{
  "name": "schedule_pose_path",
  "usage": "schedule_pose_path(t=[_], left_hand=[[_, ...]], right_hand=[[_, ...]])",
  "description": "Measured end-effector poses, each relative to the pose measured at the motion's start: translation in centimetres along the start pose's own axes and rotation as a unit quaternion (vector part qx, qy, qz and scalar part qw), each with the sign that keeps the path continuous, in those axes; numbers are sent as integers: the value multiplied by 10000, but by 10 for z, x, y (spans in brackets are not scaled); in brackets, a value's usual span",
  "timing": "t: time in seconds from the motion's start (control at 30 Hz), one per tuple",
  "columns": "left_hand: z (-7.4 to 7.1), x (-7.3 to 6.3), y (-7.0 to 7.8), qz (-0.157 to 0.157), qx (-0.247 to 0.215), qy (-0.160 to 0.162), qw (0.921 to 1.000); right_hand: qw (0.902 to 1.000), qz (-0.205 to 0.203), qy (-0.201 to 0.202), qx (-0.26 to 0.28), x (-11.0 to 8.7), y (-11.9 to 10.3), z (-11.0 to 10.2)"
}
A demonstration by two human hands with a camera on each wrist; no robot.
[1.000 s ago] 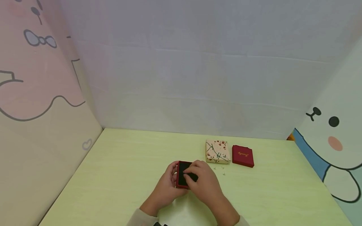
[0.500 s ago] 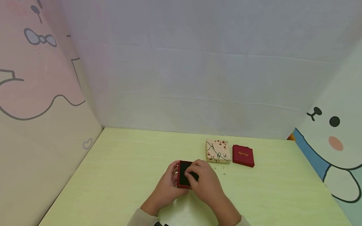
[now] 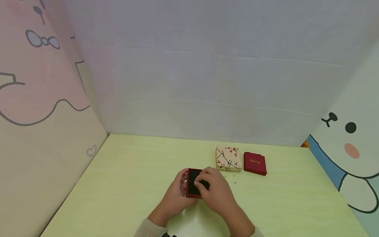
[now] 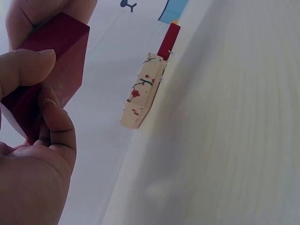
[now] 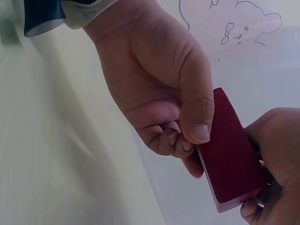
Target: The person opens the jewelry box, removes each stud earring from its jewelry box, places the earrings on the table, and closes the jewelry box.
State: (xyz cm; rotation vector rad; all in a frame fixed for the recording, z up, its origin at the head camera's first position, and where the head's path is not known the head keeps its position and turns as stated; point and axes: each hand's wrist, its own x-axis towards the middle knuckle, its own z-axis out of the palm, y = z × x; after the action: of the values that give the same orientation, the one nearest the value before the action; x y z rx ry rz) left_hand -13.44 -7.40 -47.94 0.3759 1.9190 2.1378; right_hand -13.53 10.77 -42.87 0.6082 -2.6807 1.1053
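Note:
My left hand (image 3: 174, 196) grips a small red gift box (image 3: 187, 189), fingers on its far side and thumb along the near side. A black insert (image 3: 192, 187) fills the box's upturned face. Over that insert my right hand (image 3: 216, 191) pinches with thumb and forefinger, the tips right at the black surface; what lies between them is hidden. In the right wrist view the right thumb (image 5: 199, 108) overlaps the box's dark red side (image 5: 229, 154). The left wrist view shows the left thumb (image 4: 28, 68) pressed on the box (image 4: 70, 61).
A cream box with a blossom print (image 3: 228, 159) lies beyond my right hand. Beside it is a flat red lid (image 3: 255, 163) with gold lettering. Several tiny pale pieces (image 3: 235, 182) lie on the pale green table (image 3: 133, 171) in front of the blossom box.
Both hands and the red box keep nearly the same pose, with only a slight shift to the right. The right fingertips stay pinched at the black insert.

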Motion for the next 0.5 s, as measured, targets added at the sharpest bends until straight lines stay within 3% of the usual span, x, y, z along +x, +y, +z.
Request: schedule_pose_path(t=[0.5], left_hand=[[0,-1,0,7,-63,-26,10000]], right_hand=[[9996,156,141,193,-1,1,-7]])
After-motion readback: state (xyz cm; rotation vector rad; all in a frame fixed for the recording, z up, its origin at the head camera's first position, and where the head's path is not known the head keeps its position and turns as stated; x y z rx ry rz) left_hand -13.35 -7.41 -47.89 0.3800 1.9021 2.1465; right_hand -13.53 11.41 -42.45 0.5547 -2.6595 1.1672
